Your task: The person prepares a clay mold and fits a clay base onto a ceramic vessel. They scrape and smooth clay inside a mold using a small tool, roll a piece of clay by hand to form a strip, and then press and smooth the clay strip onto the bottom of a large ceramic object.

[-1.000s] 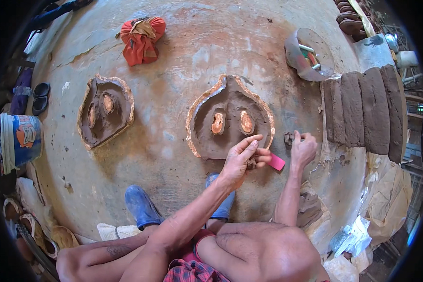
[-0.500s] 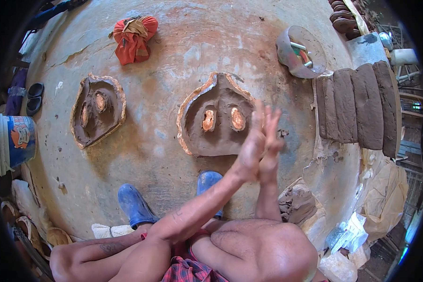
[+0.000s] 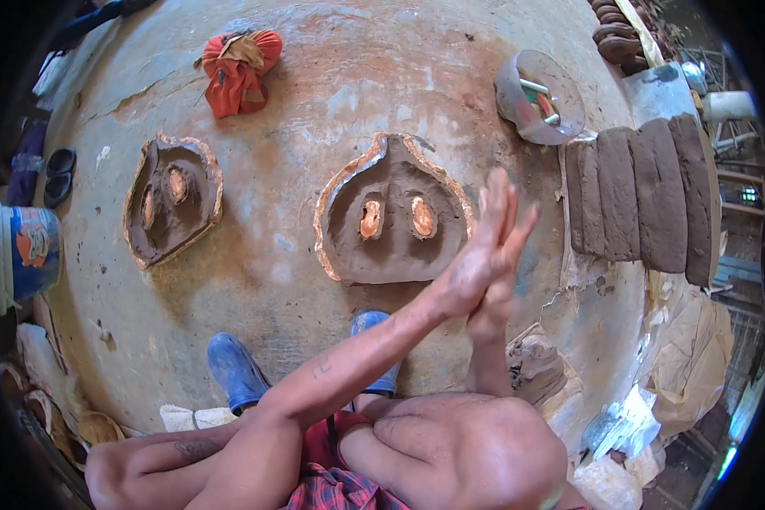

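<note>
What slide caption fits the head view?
Left hand and right hand meet beside a clay-lined form, brown slabs to the right.

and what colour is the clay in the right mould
Greyish-brown clay, shown in the head view.

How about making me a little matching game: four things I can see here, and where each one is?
Things:
1. Larger clay-lined form
2. Red cloth bundle
3. See-through tub
4. Blue shoes

Places:
A. Worn on the person's feet
B. Toward the upper left, beyond the smaller clay-lined form
C. Near the middle, with two orange ovals inside
D. Toward the upper right, close to the brown slabs

Right pairs: 1-C, 2-B, 3-D, 4-A
</note>
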`<state>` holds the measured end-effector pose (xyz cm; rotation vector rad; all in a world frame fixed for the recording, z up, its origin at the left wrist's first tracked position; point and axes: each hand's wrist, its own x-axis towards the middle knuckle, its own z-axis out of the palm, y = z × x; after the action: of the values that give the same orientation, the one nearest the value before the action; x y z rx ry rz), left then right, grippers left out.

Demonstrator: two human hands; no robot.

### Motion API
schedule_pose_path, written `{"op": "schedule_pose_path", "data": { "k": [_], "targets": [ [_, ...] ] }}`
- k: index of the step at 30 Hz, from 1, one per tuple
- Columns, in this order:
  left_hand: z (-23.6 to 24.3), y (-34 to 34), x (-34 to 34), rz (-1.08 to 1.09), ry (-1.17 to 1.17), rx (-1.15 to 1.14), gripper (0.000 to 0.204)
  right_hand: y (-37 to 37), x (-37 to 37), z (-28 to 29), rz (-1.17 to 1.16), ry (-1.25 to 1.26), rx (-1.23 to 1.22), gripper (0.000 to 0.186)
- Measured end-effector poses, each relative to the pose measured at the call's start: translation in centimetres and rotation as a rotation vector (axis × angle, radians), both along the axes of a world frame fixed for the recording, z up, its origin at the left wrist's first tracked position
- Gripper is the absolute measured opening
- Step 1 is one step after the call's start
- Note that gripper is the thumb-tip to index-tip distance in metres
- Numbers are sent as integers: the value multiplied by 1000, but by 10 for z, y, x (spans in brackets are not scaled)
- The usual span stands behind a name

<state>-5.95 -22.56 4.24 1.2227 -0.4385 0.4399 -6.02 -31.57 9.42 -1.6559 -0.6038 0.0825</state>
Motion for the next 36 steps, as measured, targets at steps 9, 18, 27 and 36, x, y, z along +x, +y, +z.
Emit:
{"op": "schedule_pose_path", "data": {
  "k": [9, 18, 27, 36],
  "targets": [
    [35, 2, -9, -187, 376, -310, 113, 19, 22, -9, -26, -46, 5, 98],
    [34, -9, -7, -312, 505, -467, 123, -9, 42, -22, -247, 188, -87, 95],
    [22, -4, -7, -288, 594, -672, 118, 6, 21, -17, -132, 126, -147, 98],
    [8, -8, -13, -309, 507, -702, 101, 5, 23, -43, -258, 165, -302, 98]
  ]
}}
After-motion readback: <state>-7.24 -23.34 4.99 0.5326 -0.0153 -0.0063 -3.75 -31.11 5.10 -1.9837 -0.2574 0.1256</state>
